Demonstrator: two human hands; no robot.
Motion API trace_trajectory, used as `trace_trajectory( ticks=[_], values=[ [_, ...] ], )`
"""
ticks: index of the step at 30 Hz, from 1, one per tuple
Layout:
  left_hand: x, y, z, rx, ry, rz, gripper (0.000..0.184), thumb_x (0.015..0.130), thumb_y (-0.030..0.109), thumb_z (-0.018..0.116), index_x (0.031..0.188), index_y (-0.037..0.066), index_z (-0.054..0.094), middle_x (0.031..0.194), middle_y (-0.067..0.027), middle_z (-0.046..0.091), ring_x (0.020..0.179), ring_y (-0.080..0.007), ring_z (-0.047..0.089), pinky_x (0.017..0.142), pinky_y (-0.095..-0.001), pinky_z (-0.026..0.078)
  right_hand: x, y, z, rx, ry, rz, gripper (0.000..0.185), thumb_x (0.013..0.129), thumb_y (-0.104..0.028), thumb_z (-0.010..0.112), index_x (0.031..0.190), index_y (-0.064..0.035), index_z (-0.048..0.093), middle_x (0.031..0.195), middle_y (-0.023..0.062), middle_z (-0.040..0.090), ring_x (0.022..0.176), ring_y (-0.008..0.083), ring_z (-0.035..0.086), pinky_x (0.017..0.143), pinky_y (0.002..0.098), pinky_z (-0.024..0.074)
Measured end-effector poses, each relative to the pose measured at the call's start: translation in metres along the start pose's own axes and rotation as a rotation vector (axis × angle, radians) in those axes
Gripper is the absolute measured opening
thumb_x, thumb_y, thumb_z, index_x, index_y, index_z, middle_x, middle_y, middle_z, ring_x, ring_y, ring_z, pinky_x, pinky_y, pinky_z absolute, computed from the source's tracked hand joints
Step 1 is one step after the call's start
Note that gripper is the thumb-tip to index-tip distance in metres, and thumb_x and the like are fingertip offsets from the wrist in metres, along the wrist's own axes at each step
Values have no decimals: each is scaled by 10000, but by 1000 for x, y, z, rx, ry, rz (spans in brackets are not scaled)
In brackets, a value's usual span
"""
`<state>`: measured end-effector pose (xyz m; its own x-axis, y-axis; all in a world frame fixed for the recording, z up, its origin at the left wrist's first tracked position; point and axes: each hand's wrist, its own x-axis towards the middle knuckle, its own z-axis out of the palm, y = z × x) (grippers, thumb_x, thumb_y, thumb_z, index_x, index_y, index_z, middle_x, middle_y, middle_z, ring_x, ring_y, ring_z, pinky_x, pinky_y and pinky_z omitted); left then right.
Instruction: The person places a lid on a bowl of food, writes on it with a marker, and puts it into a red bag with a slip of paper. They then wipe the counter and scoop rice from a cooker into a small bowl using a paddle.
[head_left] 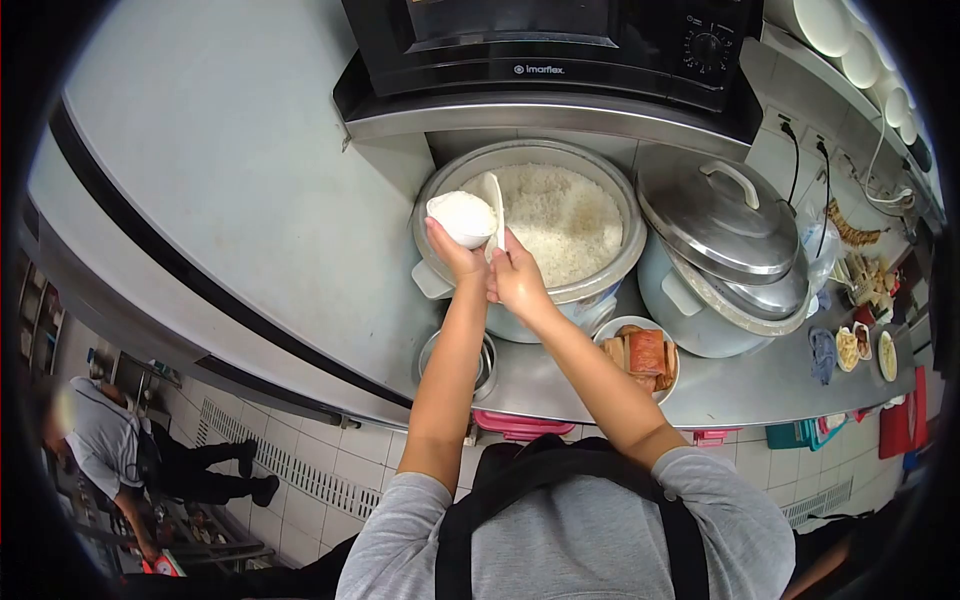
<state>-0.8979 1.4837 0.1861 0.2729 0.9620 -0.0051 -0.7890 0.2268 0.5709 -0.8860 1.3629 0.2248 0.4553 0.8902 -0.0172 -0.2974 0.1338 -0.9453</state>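
Observation:
In my left hand (457,252) I hold a small white bowl (482,240) heaped with cooked rice (462,212). My right hand (518,278) is closed round the handle of a white rice paddle (496,205), its blade upright against the right side of the rice mound. Both hands are close together above the left part of a large open rice cooker (427,217). White rice (565,220) fills much of the cooker. The underside of the bowl is partly hidden by my fingers.
To the right stands a second cooker (690,310), its metal lid (715,215) tilted. Nearer are a bowl of braised-looking meat (646,352) and a round metal container (488,370). A black microwave (560,70) sits on a shelf above. A person (110,430) stands at the far left.

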Motion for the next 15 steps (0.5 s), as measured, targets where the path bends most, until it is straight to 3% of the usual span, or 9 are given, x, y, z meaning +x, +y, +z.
trace_trajectory(
  ticks=[2, 6, 10, 12, 15],
  values=[
    [-3, 1, 2, 155, 43, 332, 690, 802, 694, 363, 1199, 134, 427, 1205, -94, 477, 1040, -295, 520, 805, -479, 474, 1, 4, 4, 9, -54, -85, 411, 940, -80, 301, 1350, -113, 294, 712, 5, 375, 465, 80, 353, 409, 240, 330],
    [-10, 3, 8, 18, 99, 278, 649, 842, 639, 364, 1166, 80, 424, 1162, -118, 483, 1004, -295, 536, 782, -431, 493, -1, -7, -8, 51, 104, 2, 378, 936, -78, 302, 1311, -98, 334, 716, 2, 384, 448, 67, 327, 392, 226, 309],
    [-9, -2, 5, 121, 123, 426, 645, 851, 613, 386, 1203, 73, 383, 1157, -127, 479, 1000, -291, 537, 764, -438, 495, 2, -4, -6, 67, 41, 132, 361, 933, -82, 307, 1291, -93, 351, 713, -3, 385, 442, 66, 322, 390, 233, 317],
    [-14, 0, 8, 218, 154, 460, 646, 850, 609, 397, 1220, 80, 366, 1165, -127, 475, 1002, -292, 537, 768, -456, 492, 2, 5, 1, -101, -33, -122, 370, 928, -82, 307, 1296, -87, 345, 715, 0, 386, 441, 68, 321, 386, 240, 315],
    [-21, 5, 12, 174, 157, 387, 590, 883, 484, 443, 1268, 49, 339, 1214, -157, 421, 1053, -301, 506, 806, -407, 495, -2, 2, -2, -61, -3, -124, 363, 924, -80, 313, 1285, -84, 351, 721, 9, 388, 445, 72, 323, 386, 243, 306]
  ],
)
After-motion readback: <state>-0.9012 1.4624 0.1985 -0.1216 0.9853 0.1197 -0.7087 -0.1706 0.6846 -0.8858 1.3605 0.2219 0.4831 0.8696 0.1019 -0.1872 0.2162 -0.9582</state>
